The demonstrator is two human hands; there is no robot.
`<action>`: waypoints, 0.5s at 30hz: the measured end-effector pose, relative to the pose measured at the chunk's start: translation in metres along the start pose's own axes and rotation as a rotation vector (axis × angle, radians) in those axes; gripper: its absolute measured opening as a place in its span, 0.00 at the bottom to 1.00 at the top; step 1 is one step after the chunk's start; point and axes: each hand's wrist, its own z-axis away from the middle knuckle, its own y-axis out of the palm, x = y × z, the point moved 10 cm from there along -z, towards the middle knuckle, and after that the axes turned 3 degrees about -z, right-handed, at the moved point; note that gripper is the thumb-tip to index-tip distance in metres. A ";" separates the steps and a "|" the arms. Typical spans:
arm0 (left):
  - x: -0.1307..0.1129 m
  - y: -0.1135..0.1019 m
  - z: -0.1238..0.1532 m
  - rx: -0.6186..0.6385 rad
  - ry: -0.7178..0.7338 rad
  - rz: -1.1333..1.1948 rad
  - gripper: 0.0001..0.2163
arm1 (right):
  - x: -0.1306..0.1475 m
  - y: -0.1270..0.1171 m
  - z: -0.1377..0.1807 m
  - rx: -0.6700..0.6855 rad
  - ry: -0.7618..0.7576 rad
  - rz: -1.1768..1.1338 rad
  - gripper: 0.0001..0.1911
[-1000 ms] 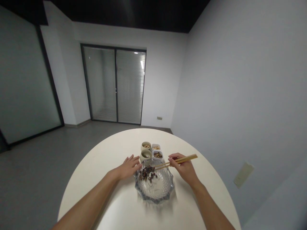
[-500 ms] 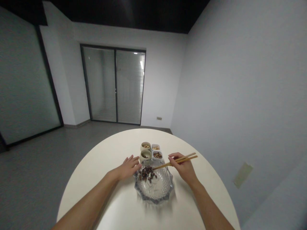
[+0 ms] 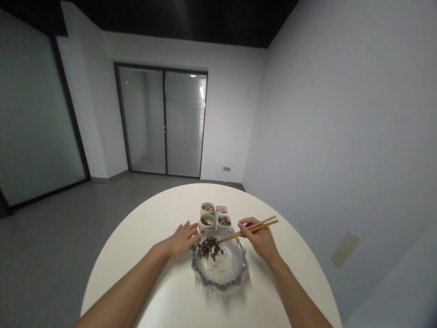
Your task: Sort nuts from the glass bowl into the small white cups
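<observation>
A cut-glass bowl [image 3: 221, 275] sits on the round white table [image 3: 153, 228] in front of me, with a heap of dark beans [image 3: 209, 247] in its far left part. My right hand [image 3: 260, 240] is closed round a pair of wooden chopsticks [image 3: 251, 228], whose tips reach into the bowl near the beans. My left hand [image 3: 182, 239] lies flat with fingers spread, touching the bowl's left rim. Just beyond the bowl stand several small white cups [image 3: 215, 216] with sorted bits in them.
The table's right edge lies close to a grey wall. Past the table is grey floor, with a glass sliding door [image 3: 164, 122] at the back and a glass partition on the left.
The chopsticks and my right hand have shifted slightly left and their tips have dipped toward the beans. My left hand has stayed put.
</observation>
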 end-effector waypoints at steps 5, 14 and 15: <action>0.001 0.000 0.000 -0.007 0.008 -0.009 0.26 | -0.001 -0.001 0.000 -0.008 0.011 -0.026 0.16; -0.004 0.000 -0.002 -0.003 -0.004 0.013 0.26 | -0.012 0.004 -0.001 0.035 0.012 -0.042 0.15; -0.005 0.000 -0.003 -0.004 -0.006 0.023 0.26 | -0.011 0.004 -0.001 0.039 -0.001 -0.026 0.14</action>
